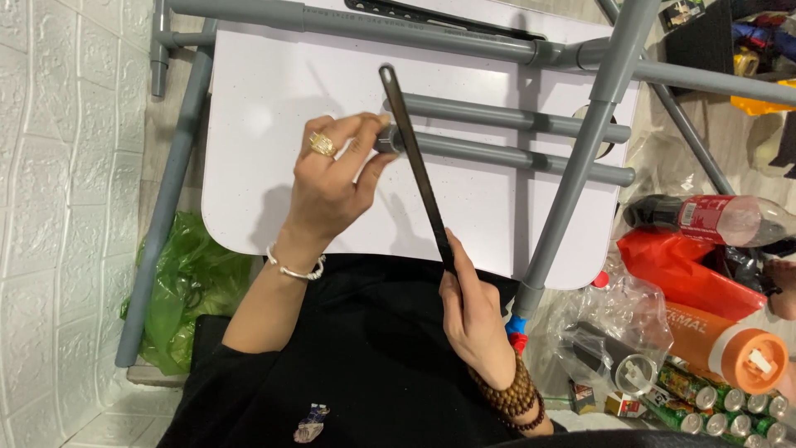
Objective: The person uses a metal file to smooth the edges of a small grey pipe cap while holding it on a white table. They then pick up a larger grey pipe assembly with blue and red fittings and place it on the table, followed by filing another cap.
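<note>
While the left hand (332, 178) pinches the grey tube end (388, 138) mid-frame, the right hand (471, 311) closes around a flat black metal bar (417, 170) at its lower end; likely stiff, light, best held low.

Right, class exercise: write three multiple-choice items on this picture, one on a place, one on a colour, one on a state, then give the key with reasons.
1. Where does the green plastic bag lie?
A. On the white board
B. On the floor by the white wall
C. Among the cans

2. What colour is the ring on the left hand?
A. Gold
B. Black
C. Red

3. How does the right hand have the black flat bar?
A. Lying loose beside it
B. Gripped at its lower end
C. Pinched at its top end

Key: 1 B, the bag sits low at the left beside the wall; 2 A, the ring shines gold; 3 B, fingers close round the bar's lower end.
</note>
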